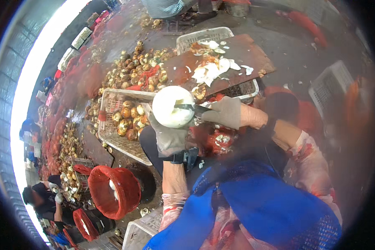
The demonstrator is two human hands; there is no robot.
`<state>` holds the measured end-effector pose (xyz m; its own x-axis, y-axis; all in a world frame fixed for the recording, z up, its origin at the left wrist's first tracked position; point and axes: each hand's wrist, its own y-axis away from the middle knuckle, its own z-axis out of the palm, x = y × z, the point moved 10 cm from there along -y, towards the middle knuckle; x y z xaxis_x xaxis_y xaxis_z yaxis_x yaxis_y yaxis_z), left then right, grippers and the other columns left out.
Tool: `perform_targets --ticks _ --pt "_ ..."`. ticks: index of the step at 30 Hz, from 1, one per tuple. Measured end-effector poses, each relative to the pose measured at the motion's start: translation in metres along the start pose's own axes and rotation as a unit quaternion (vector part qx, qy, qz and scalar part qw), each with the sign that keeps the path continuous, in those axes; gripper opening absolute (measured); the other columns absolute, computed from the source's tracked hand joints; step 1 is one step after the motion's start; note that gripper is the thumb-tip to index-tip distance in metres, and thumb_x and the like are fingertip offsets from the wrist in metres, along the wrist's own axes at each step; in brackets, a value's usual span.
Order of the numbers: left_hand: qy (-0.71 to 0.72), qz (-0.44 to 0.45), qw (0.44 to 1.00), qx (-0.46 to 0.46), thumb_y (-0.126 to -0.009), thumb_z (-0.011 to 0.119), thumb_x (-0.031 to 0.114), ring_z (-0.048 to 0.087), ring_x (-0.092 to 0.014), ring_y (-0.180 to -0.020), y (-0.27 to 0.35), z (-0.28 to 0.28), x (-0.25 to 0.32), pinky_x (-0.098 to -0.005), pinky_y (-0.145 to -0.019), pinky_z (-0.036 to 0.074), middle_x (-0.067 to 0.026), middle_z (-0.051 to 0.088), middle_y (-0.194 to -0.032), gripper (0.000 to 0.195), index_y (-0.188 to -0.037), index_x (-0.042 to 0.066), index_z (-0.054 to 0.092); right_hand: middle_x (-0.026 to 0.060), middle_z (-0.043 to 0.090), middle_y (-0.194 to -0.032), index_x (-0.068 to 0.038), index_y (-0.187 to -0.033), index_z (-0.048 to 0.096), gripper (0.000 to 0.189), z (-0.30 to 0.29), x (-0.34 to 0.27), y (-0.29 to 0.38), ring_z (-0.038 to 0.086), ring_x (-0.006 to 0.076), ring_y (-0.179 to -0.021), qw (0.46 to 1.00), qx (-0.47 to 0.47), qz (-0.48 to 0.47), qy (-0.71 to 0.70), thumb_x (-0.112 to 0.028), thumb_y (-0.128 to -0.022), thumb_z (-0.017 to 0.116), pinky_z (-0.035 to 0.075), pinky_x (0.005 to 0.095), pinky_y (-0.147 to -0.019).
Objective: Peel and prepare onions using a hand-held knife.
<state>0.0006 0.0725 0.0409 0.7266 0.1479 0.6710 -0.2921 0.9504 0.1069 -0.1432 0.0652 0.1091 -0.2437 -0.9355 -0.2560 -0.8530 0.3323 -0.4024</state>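
In a grey glove, my left hand (168, 136) holds a large peeled white onion (171, 104) from below, in the middle of the head view. My right hand (225, 113), gloved too, grips a knife whose dark blade (187, 107) lies against a notch in the onion's right side. The handle is mostly hidden in my fist. Just beyond the onion, white peelings (212, 70) lie on a brown board (237, 56) that rests across a plastic crate (203, 33).
At left stands a crate (123, 144) of unpeeled onions (129, 117), with an onion heap (134, 67) behind it. A bucket lined with red mesh (131, 193) holds white pieces at lower left. Another person (45, 200) works farther left; a person in striped clothing (162, 7) sits at the top.
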Motion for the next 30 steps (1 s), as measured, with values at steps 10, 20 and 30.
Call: perform_targets --ticks 10,20,30 --pt "0.007 0.011 0.999 -0.052 -0.078 0.055 0.068 0.048 -0.032 -0.122 -0.011 0.002 -0.006 -0.0522 -0.095 0.046 -0.0116 0.049 -0.134 0.082 -0.137 0.012 0.042 0.0096 0.061 -0.082 -0.013 -0.102 0.059 0.020 -0.012 0.002 0.011 0.064 0.0288 -0.070 0.995 -0.082 0.060 -0.003 -0.014 -0.082 0.054 0.049 0.0404 -0.055" --pt "0.027 -0.020 0.999 -0.020 -0.074 0.046 0.081 0.051 -0.035 -0.112 0.001 0.006 0.001 -0.0512 -0.082 0.048 -0.0126 0.047 -0.134 0.093 -0.137 0.012 0.042 0.0091 0.059 -0.068 -0.006 -0.096 0.059 0.020 0.011 -0.007 0.023 0.061 0.0248 -0.064 0.848 -0.180 0.241 -0.436 -0.018 -0.088 0.045 0.048 0.0351 -0.059" --pt "0.058 -0.004 0.994 -0.096 -0.088 0.045 0.066 0.062 -0.027 -0.100 0.008 0.032 0.011 -0.0399 -0.080 0.055 -0.0149 0.061 -0.116 0.076 -0.129 0.002 0.046 0.0088 0.059 -0.073 -0.011 -0.101 0.058 0.018 0.029 0.017 0.039 0.060 0.0267 -0.069 0.804 -0.245 0.377 -0.389 -0.018 -0.086 0.051 0.047 0.0363 -0.062"
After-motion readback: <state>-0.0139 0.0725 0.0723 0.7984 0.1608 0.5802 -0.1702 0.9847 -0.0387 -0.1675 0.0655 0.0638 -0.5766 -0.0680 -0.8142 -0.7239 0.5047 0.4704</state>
